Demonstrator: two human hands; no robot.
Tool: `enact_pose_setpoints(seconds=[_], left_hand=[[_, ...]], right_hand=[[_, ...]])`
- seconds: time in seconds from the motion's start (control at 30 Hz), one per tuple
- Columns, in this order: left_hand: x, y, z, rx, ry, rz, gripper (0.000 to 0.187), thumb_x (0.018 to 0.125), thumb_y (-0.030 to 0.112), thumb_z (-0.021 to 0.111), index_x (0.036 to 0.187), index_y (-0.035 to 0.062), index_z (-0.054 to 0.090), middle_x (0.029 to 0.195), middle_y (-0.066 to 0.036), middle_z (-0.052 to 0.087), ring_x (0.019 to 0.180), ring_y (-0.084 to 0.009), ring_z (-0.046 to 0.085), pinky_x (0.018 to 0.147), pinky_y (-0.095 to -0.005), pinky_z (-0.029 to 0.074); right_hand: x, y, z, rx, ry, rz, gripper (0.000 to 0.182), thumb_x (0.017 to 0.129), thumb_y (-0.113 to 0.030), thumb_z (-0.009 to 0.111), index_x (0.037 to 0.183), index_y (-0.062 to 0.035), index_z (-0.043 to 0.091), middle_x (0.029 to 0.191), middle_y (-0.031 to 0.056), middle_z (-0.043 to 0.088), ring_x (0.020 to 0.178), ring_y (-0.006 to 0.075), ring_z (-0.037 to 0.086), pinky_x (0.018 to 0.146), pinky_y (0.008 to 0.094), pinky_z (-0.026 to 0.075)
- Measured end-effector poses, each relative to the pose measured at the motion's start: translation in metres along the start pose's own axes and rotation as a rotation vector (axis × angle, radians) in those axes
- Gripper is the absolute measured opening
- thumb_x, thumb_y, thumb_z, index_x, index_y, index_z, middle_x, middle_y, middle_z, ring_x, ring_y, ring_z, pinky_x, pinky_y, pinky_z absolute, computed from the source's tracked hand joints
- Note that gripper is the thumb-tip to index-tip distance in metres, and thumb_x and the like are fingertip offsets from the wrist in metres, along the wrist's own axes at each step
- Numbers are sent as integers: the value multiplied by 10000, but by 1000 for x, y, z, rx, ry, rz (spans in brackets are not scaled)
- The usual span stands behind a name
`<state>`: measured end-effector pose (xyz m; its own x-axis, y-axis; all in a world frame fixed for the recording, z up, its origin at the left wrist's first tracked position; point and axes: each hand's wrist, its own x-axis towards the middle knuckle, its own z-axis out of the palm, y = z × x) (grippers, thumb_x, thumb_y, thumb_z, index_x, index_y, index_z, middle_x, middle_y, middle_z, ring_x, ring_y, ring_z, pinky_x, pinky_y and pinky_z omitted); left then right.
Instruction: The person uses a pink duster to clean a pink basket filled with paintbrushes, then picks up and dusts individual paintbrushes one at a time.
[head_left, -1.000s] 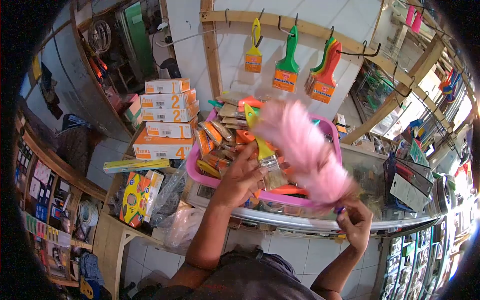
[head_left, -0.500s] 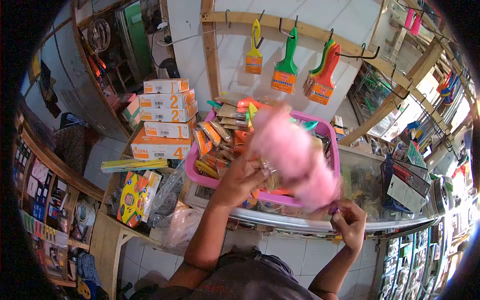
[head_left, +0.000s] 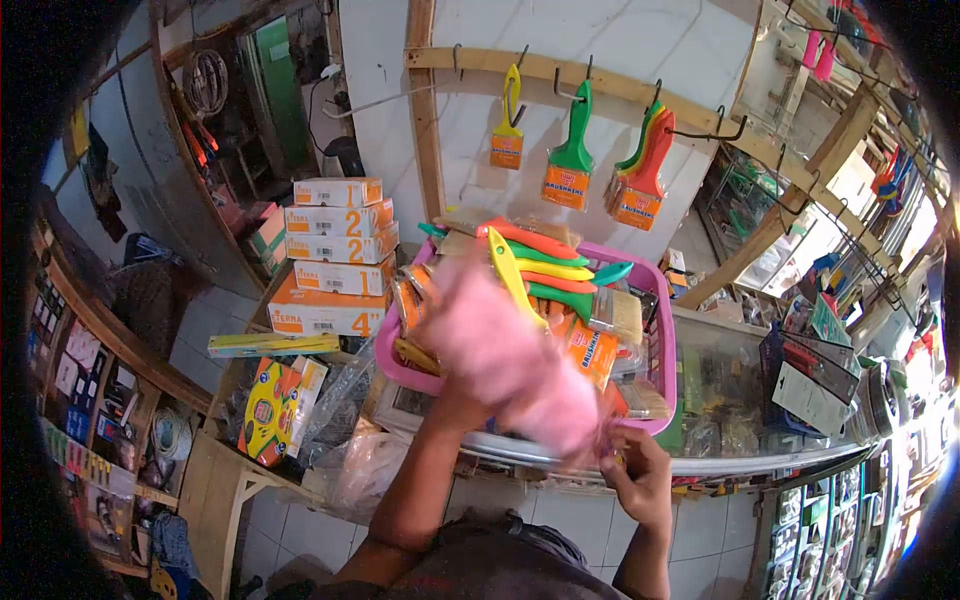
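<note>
A pink, soft-looking duster [head_left: 505, 350], blurred by motion, slants over the front of the pink plastic basket [head_left: 672, 330]. At its narrow lower end, my right hand [head_left: 638, 478] is closed on it, just beyond the basket's front rim. My left hand [head_left: 462, 400] is up at the basket's front left, its fingers mostly hidden behind the duster. Paintbrushes fill the basket, among them a yellow-handled paintbrush [head_left: 510, 275], a red-orange handle [head_left: 535, 243] and a brush with pale bristles [head_left: 618, 315].
The basket stands on a glass-topped counter [head_left: 715, 360]. Orange-and-white boxes [head_left: 335, 275] are stacked at left, near a colourful flat box [head_left: 268, 410] and clear plastic bags [head_left: 375, 465]. Above, a green paintbrush [head_left: 572, 130] and others hang from hooks on a wooden rail [head_left: 620, 78].
The duster has swept left and down across the basket, uncovering brushes at its right side. My right hand has moved left with it. The view has tilted slightly up.
</note>
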<state>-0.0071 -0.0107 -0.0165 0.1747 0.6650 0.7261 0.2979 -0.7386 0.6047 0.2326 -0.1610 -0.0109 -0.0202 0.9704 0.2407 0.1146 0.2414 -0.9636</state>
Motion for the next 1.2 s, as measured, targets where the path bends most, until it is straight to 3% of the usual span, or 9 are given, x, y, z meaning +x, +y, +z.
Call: enact_pose_setpoints(seconds=[0.07,0.2,0.33,0.47,0.9,1.0,1.07,1.13,1.2], left_hand=[[5,27,-7,-896,-28,-666,514,963,136,651,1423,45,438,1202,-46,636,1004,-170,617,919,-396,500],[-1,10,-15,-42,-139,16,583,983,134,631,1494,49,364,1336,-102,560,1139,-182,600,986,-333,506],[10,29,-9,-1247,-77,-622,635,984,204,635,1509,22,327,1382,-127,529,1196,-237,588,1044,-420,479],[13,28,-7,-1374,-85,-583,595,1026,194,535,1552,39,303,1398,-107,532,1211,-202,581,1009,-405,491],[20,50,-11,-1426,163,-730,642,1020,307,532,1550,36,291,1328,-120,572,1098,-210,620,833,-380,567],[11,21,-13,-1480,-91,-540,648,1042,329,509,1578,66,256,1473,-132,491,1149,-231,589,955,-420,514],[-16,-83,11,-2110,-554,-821,630,1006,378,570,1508,55,367,1358,-99,577,1069,-196,612,917,-371,533],[-21,-83,12,-2109,-499,-879,608,1003,374,577,1490,53,404,1270,-92,625,1024,-185,631,914,-353,539],[-4,18,-10,-1466,52,-676,577,1034,314,528,1526,59,366,1209,-111,634,1014,-198,646,946,-367,534]], right_hand=[[0,-1,13,52,157,56,290,924,-16,655,1195,46,571,967,75,658,699,73,563,574,217,431],[-8,1,24,-110,24,16,333,937,-56,667,1242,32,568,951,66,683,766,80,598,665,244,495],[-2,-11,29,292,305,111,275,948,-54,662,1200,24,584,999,99,704,816,99,631,706,238,516],[-7,0,22,-102,-29,-117,292,977,-12,592,1255,24,512,917,44,609,593,48,490,488,205,368],[1,-6,19,27,202,30,278,954,-110,672,1197,1,598,873,40,629,697,70,535,595,226,430],[3,-10,24,-7,171,-58,186,986,-57,571,1158,9,539,915,42,596,617,42,492,520,208,380],[1,-8,24,-208,-16,-241,200,984,-71,584,1159,18,545,882,39,599,623,48,500,531,219,386],[6,-19,24,-262,-33,-190,171,979,-72,589,1121,16,550,874,46,604,644,51,510,542,223,387],[8,-13,23,-144,88,-38,142,976,-58,581,1096,13,551,883,53,606,653,50,512,543,219,385]])
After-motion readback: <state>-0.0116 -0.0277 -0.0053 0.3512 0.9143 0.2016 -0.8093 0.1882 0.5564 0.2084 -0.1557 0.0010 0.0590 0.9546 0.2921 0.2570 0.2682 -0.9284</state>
